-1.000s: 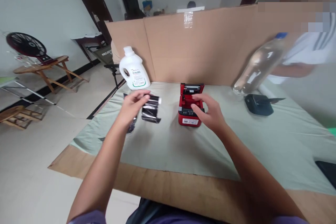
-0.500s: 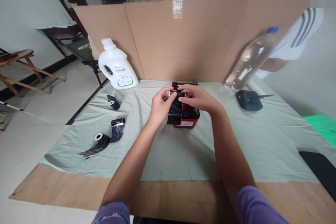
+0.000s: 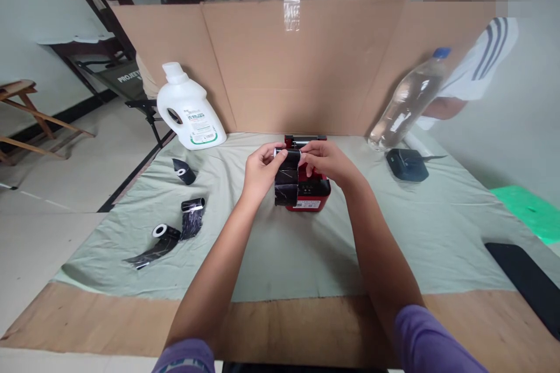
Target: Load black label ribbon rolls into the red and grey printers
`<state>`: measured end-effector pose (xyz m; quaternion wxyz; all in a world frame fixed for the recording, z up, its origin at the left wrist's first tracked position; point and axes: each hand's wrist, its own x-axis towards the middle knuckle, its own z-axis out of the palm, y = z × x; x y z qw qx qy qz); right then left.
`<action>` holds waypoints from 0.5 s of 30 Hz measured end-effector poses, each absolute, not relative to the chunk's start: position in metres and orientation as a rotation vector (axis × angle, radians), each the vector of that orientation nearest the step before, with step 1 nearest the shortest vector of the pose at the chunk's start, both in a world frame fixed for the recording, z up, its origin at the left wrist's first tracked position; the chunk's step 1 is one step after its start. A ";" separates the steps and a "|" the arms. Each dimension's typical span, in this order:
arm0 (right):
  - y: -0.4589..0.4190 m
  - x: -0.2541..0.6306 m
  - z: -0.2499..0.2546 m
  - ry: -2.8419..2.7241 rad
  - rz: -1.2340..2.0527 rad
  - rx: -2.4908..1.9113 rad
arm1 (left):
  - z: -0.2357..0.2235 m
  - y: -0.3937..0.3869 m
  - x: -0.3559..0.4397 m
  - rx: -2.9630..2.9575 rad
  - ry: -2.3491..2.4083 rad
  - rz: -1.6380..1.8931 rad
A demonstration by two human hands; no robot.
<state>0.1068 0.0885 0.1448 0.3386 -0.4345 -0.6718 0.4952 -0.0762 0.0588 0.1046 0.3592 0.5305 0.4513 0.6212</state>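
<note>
Above a red-and-black box-like device (image 3: 315, 187), both of my hands hold a roll of black ribbon (image 3: 289, 157) with a white core. My left hand (image 3: 261, 172) pinches its left end, thumb in front. My right hand (image 3: 328, 160) has its fingertips closed on the right end. A loose strip hangs from the roll over the device's front left. The device appears to have its lid raised at the back, and my hands hide part of its inside. Left on the cloth lie a small black roll (image 3: 185, 175), another roll (image 3: 192, 205) and a third (image 3: 161, 232) with its strip trailing.
A white detergent jug (image 3: 190, 111) and a clear bottle with a blue cap (image 3: 406, 105) lean near the cardboard screen (image 3: 301, 70). At right are a black device (image 3: 406, 164), a dark phone-like slab (image 3: 522, 280) and green plastic (image 3: 527, 210). A person's striped sleeve (image 3: 492, 61) shows behind.
The roll has turned more level and shows more clearly between my hands. My right hand has drawn back to its right end. The whole view has shifted slightly.
</note>
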 end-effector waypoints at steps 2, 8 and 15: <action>0.087 0.107 0.146 -1.757 1.315 -1.146 | 0.104 0.059 -0.077 1.365 1.164 1.585; 0.079 0.105 0.150 -1.853 1.266 -1.164 | 0.099 0.058 -0.073 1.432 1.265 1.610; 0.077 0.101 0.148 -1.643 1.333 -1.243 | 0.086 0.062 -0.068 1.435 1.212 1.635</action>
